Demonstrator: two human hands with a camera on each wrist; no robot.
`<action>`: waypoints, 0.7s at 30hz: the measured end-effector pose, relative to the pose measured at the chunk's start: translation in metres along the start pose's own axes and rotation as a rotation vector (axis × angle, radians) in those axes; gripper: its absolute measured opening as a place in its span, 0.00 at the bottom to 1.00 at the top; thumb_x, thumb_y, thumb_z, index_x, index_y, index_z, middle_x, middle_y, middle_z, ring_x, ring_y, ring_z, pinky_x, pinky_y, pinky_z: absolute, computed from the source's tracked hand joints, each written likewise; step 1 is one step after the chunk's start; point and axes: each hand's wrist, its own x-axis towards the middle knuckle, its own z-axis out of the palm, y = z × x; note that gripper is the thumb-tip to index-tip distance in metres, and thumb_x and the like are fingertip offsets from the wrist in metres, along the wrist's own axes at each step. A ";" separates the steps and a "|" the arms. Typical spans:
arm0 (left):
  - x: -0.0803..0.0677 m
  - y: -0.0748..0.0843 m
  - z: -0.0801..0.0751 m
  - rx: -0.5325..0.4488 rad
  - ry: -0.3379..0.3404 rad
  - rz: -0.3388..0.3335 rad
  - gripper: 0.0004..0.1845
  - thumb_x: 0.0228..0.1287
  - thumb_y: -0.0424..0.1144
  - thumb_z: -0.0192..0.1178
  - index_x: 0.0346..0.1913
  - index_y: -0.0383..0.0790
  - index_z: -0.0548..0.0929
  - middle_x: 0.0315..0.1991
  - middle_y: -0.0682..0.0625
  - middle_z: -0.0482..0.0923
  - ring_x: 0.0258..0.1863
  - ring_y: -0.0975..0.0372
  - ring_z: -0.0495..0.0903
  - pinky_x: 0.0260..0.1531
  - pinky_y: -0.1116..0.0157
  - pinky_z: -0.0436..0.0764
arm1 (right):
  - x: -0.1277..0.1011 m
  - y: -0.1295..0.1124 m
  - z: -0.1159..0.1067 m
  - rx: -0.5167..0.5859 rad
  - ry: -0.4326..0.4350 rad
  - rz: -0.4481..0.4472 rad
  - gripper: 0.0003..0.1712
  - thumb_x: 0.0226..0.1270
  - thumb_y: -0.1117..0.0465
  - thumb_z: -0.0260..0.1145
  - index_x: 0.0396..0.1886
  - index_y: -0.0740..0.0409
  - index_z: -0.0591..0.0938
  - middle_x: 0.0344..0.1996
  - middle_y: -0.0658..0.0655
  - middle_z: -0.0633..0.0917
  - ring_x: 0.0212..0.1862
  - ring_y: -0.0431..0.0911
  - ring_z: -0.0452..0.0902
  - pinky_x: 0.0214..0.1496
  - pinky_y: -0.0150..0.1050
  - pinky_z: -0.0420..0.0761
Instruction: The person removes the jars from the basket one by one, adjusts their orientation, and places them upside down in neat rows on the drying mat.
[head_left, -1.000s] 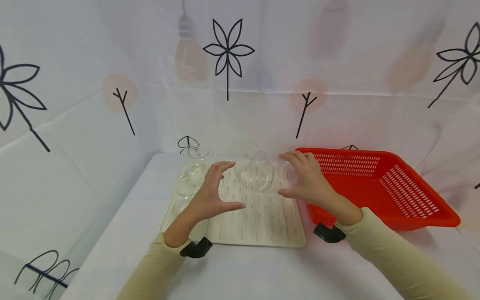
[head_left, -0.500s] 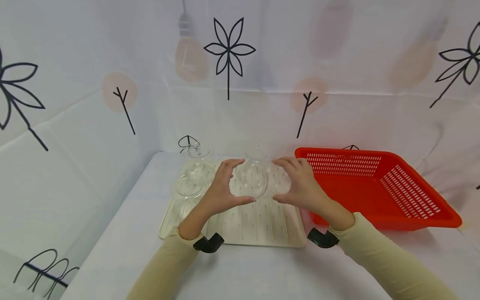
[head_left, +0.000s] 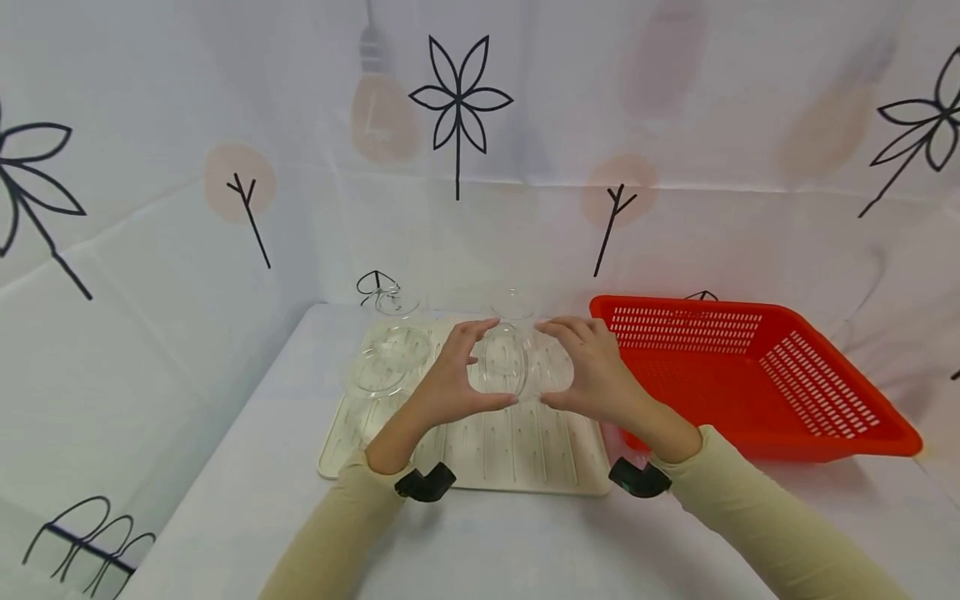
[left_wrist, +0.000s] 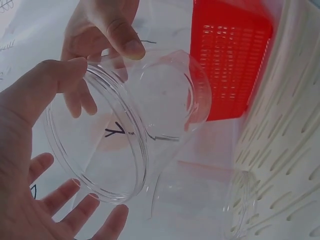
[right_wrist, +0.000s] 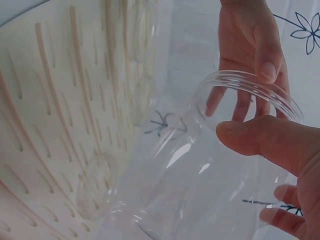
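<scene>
Between my two hands a clear, wide-mouthed jar is held tilted above the tray, its ridged rim turned toward my left hand. In the left wrist view my left hand sets its thumb on that rim, with its fingertips spread along the opposite edge. My right hand holds the jar from the other side. In the right wrist view, the right thumb lies across the clear wall just below the ridged rim. Much of the jar's outline is faint against the white cloth.
A cream ribbed tray lies on the white tablecloth. Several other clear containers stand along its left and back, one close below the hands as a clear jar. To the right sits a red perforated basket.
My left hand has moved right to the jar. My right hand has shifted slightly left, bringing the hands close together, and the jar's round mouth has turned more sideways.
</scene>
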 end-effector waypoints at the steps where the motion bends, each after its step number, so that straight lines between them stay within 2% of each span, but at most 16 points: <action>1: 0.000 0.000 0.000 -0.003 -0.003 -0.003 0.49 0.43 0.42 0.75 0.69 0.46 0.60 0.62 0.48 0.58 0.61 0.60 0.60 0.51 0.54 0.74 | 0.000 0.000 0.000 0.002 -0.002 -0.001 0.50 0.32 0.56 0.82 0.61 0.56 0.70 0.58 0.59 0.70 0.56 0.54 0.59 0.51 0.56 0.67; 8: 0.001 0.002 -0.001 -0.006 0.026 -0.008 0.47 0.40 0.42 0.76 0.66 0.46 0.63 0.58 0.48 0.60 0.56 0.59 0.64 0.46 0.55 0.77 | 0.001 0.002 -0.003 0.046 -0.035 -0.025 0.50 0.35 0.56 0.82 0.62 0.56 0.69 0.59 0.58 0.68 0.58 0.54 0.57 0.54 0.56 0.65; 13: 0.000 0.001 -0.001 -0.016 0.041 -0.014 0.47 0.40 0.40 0.76 0.65 0.46 0.63 0.59 0.44 0.59 0.54 0.56 0.64 0.45 0.54 0.77 | 0.000 0.004 -0.009 0.139 -0.049 0.018 0.52 0.37 0.54 0.81 0.65 0.54 0.65 0.59 0.58 0.65 0.60 0.54 0.56 0.55 0.59 0.67; 17: -0.002 0.000 0.000 -0.023 0.059 -0.016 0.48 0.39 0.39 0.76 0.65 0.45 0.60 0.60 0.43 0.58 0.55 0.56 0.63 0.45 0.56 0.77 | 0.000 0.006 -0.012 0.192 0.001 0.073 0.52 0.38 0.52 0.80 0.65 0.55 0.64 0.59 0.59 0.66 0.60 0.54 0.56 0.54 0.60 0.69; 21: -0.003 0.002 -0.001 -0.046 0.083 -0.024 0.48 0.40 0.37 0.75 0.65 0.41 0.58 0.61 0.44 0.57 0.55 0.55 0.63 0.47 0.60 0.77 | -0.002 0.009 -0.012 0.260 0.088 0.123 0.51 0.41 0.54 0.80 0.65 0.57 0.64 0.59 0.60 0.66 0.59 0.55 0.57 0.53 0.59 0.70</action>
